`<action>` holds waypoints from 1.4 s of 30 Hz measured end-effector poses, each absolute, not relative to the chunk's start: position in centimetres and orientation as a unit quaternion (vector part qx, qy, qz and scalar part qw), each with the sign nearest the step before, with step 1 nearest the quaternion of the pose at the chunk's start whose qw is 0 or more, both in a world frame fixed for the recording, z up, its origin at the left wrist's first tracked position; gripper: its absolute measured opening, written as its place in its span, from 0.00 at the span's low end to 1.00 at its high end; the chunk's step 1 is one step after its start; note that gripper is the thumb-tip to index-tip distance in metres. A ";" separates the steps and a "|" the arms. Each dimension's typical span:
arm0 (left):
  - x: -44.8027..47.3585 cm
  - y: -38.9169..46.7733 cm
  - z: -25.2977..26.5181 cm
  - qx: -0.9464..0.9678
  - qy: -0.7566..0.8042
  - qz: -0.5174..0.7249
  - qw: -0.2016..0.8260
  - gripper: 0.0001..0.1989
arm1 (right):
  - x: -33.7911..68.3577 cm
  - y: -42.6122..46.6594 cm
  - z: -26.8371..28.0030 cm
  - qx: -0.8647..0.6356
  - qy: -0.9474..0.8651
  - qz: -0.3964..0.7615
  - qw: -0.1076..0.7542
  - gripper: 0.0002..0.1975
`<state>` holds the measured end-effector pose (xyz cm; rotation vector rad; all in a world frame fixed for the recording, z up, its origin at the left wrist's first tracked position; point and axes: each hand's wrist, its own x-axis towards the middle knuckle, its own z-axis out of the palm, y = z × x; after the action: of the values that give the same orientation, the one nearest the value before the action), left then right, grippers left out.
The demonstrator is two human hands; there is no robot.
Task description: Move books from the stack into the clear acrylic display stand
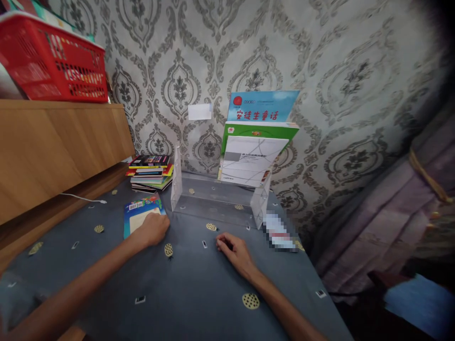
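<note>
A blue book (128,218) with a barcode and a pale yellow panel lies flat on the table at left of centre. My left hand (156,228) is closed at its right edge, and the fingertips are mostly hidden. My right hand (235,251) rests on the tablecloth with fingers curled and thumb against them; nothing shows in it. Beyond both hands stands a clear plastic book rack (213,208). At its right end, books stand upright: a white one (250,163) in front, a green one (261,131) behind it and a light blue one (263,105) at the back.
A stack of books (151,175) lies left of the rack. A blurred-out item (280,232) sits near the table's right edge. A white cable (85,198) runs from under the wooden cabinet (64,147), which carries a red basket (57,61). A curtain (384,222) hangs at right.
</note>
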<state>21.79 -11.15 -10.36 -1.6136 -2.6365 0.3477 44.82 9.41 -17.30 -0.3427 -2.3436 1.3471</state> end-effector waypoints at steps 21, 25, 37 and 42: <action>14.7 -16.5 -12.0 -0.369 -0.929 0.020 0.021 0.26 | 44.8 8.9 -17.2 -0.129 -0.845 0.462 0.238 0.10; 18.6 -16.5 -11.6 -0.391 -0.920 0.021 -0.003 0.23 | 45.1 8.9 -17.1 -0.177 -0.828 0.447 0.287 0.12; 29.0 -12.9 -12.2 -0.499 -0.855 -0.083 -0.113 0.17 | 46.4 6.3 -14.4 -0.070 -0.882 0.327 0.331 0.12; 31.8 -11.5 -12.0 -0.538 -0.828 -0.083 -0.136 0.14 | 46.6 2.9 -14.5 0.041 -0.946 0.198 0.252 0.13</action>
<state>31.81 -11.53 -12.00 -1.8526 -2.8532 -0.2876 46.58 2.91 -14.47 0.1124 -2.5729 0.5395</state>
